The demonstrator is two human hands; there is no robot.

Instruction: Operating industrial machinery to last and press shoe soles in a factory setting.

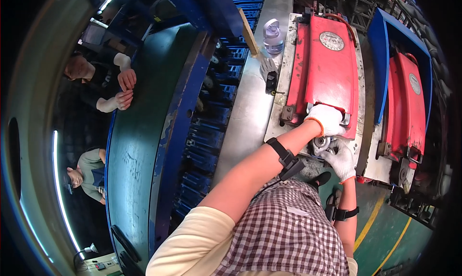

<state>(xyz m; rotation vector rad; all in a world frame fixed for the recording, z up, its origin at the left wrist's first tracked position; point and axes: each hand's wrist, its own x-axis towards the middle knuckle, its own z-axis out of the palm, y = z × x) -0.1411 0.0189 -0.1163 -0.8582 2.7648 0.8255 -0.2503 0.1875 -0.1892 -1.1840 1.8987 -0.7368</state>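
In front of me stands a red machine (332, 64) with a long curved cover and a round badge, on a worn pale base. My left hand (326, 120), in a white glove with an orange cuff, reaches into the recess at the cover's near end; its fingertips are hidden there. Just below, my right hand (340, 161), gloved alike, has its fingers curled against a round metal part (321, 144) with a ring-shaped end. That part lies at the machine's near edge, partly covered by both gloves.
A clear lilac bottle (273, 38) and a grey glove (268, 69) lie left of the machine on the metal bench (245, 98). A second red machine (406, 102) with a blue guard (380, 59) stands right. Two people are beyond the dark green conveyor belt (137, 131).
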